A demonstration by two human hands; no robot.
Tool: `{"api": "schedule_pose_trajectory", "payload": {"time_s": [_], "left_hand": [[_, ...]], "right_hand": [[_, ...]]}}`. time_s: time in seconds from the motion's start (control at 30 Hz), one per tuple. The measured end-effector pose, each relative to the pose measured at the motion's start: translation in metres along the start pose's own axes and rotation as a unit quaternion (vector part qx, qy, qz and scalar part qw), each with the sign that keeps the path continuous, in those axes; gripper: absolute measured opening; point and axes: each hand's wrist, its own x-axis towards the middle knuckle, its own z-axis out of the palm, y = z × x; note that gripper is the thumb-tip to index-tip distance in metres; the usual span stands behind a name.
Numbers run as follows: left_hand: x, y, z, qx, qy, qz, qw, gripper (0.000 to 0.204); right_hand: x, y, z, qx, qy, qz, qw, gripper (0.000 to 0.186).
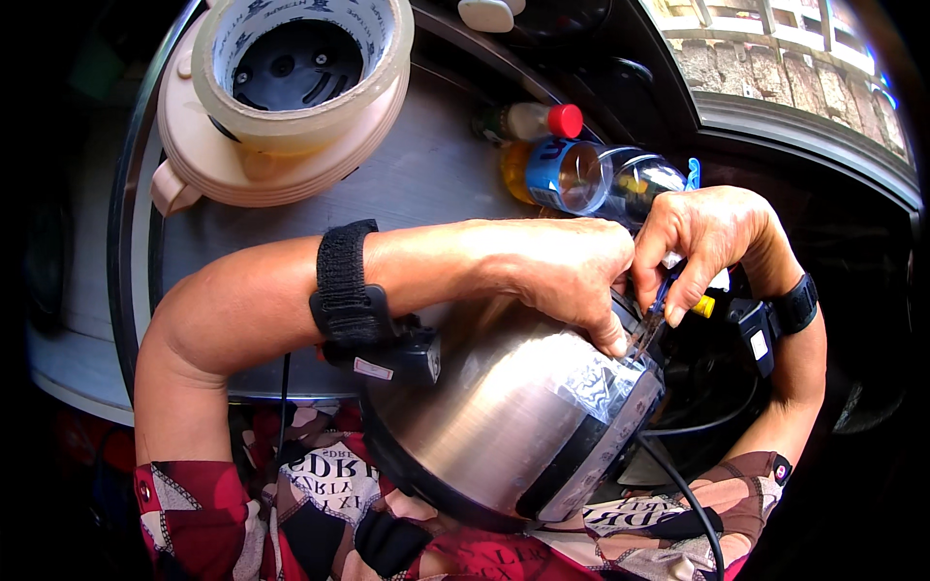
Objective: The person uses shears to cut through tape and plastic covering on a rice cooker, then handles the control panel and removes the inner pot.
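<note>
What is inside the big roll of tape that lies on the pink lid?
Through the hole of the roll of tape a dark round part with a middle hub and slots shows. The roll hides most of the pink lid beneath.

On the far left of the grey bench (426,184) sits a pale pink lid-like housing (223,165) with a side handle, and a wide roll of clear tape (300,58) rests on top of it, a black disc showing through its middle. Further right, lying on the bench, is a small bottle with a red cap (542,121), and just beside it a clear plastic bottle with a blue label (591,179). A white knob-like piece (486,14) lies at the far edge. A brick wall (775,68) shows far right.
</note>
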Motion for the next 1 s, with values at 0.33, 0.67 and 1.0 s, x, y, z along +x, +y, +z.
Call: {"api": "schedule_pose_trajectory", "payload": {"time_s": [0.33, 0.67, 1.0], "left_hand": [[0.005, 0.0003, -0.0003, 0.004, -0.017, -0.014, 1.0, 0.044], [0.0062, 0.0005, -0.0022, -0.019, -0.018, -0.018, 1.0, 0.047], [0.006, 0.0034, -0.003, -0.009, -0.022, -0.024, 0.999, 0.047]], "right_hand": [[-0.0019, 0.0098, 0.0032, -0.02, 0.012, -0.064, 0.998, 0.023], [-0.002, 0.0046, 0.0017, -0.04, -0.004, -0.013, 0.999, 0.027], [-0.0024, 0.0015, 0.0055, -0.025, 0.014, -0.01, 1.0, 0.021]]}}
